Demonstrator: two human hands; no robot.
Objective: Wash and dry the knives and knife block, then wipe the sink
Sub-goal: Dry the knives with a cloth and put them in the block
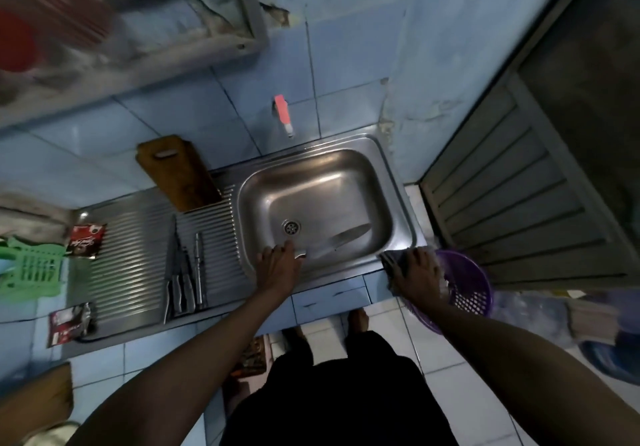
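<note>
While four knives (183, 279) lie drying, left hand (280, 265) grips one knife (341, 239); right hand (417, 267) presses a cloth (393, 260).

At ten o'clock we see a brown cutting board (178, 172) leaning on the blue tiled wall (221, 116). At twelve, a pink tap (283, 113). At nine, a green plastic rack (29, 265) beside two red-and-black sachets (86, 240). At four, a purple perforated basket (465, 288) below a slatted door (512, 182).
</note>
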